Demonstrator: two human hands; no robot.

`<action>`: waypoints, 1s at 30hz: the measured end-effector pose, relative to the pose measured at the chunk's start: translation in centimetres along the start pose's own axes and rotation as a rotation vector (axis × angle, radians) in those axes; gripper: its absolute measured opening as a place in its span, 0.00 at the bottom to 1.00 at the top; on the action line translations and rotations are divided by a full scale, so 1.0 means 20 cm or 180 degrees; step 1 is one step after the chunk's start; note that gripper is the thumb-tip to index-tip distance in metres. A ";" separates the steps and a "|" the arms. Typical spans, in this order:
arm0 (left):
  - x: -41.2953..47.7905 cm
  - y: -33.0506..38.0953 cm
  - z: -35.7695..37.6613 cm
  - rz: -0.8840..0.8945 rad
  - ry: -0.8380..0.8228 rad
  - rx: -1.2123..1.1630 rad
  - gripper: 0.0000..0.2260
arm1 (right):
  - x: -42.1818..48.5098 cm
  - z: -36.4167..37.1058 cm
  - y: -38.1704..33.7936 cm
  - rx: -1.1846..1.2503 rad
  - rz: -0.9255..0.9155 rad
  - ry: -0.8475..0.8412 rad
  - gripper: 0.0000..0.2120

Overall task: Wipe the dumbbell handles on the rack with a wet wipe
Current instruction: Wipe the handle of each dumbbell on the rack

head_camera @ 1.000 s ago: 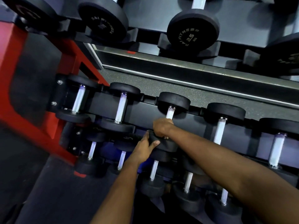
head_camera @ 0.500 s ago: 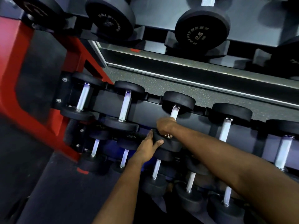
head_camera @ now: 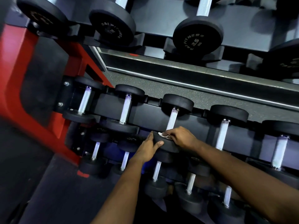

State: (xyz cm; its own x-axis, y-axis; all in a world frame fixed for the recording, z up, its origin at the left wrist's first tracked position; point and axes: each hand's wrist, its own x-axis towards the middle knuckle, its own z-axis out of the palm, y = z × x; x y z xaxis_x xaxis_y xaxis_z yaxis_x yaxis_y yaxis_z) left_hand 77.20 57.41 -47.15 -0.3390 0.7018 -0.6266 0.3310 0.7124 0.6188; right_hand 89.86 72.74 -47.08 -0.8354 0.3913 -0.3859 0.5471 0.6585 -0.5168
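Note:
A black dumbbell with a pale metal handle (head_camera: 172, 120) lies third from the left on the middle shelf of the rack (head_camera: 148, 113). My right hand (head_camera: 181, 137) sits at the near end of that handle, fingers curled around a small white wet wipe (head_camera: 163, 135) that peeks out by the near weight head. My left hand (head_camera: 148, 148) grips the edge of that near black head (head_camera: 168, 145), thumb on its face. Most of the wipe is hidden under my fingers.
More dumbbells sit to either side on the same shelf, with smaller ones on the shelf below and big round ones, one marked 25 (head_camera: 196, 35), above. The red rack frame (head_camera: 14, 88) stands at the left. Speckled floor (head_camera: 186, 94) shows behind.
My right hand has slid down the handle toward the near head, baring more of the handle. The white wipe now shows at my fingertips. My left hand stays on the head.

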 end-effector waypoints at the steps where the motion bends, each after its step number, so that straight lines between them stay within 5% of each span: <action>1: 0.00 0.01 0.00 0.0003 -0.0002 0.0007 0.35 | -0.02 0.01 0.02 0.0094 -0.0026 0.0065 0.14; 7: -0.01 0.02 -0.01 0.0006 0.0004 0.0035 0.35 | -0.13 0.00 0.10 0.0707 0.0001 0.0192 0.13; 13: -0.01 0.02 -0.02 -0.0025 0.0040 0.0137 0.36 | -0.08 0.04 0.11 0.1248 0.1416 0.0746 0.10; 18: 0.01 0.02 -0.06 0.0029 -0.0038 0.0445 0.35 | -0.03 0.04 0.01 0.1717 0.2604 0.1546 0.16; 25: 0.13 0.07 -0.18 0.0286 -0.0059 0.0929 0.27 | -0.03 -0.04 0.04 0.2638 0.2906 0.2020 0.13; 30: 0.29 0.31 -0.32 0.1073 0.0351 0.0792 0.21 | 0.09 -0.08 -0.02 0.3122 0.3271 0.2489 0.07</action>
State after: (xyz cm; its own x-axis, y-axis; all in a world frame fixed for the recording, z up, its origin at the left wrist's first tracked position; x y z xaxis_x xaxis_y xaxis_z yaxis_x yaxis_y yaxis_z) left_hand 71.58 65.78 -43.91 -0.2633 0.9005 -0.3462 0.6371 0.4318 0.6385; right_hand 88.10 74.17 -46.36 0.2311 0.7998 -0.5540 0.4265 -0.5950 -0.6812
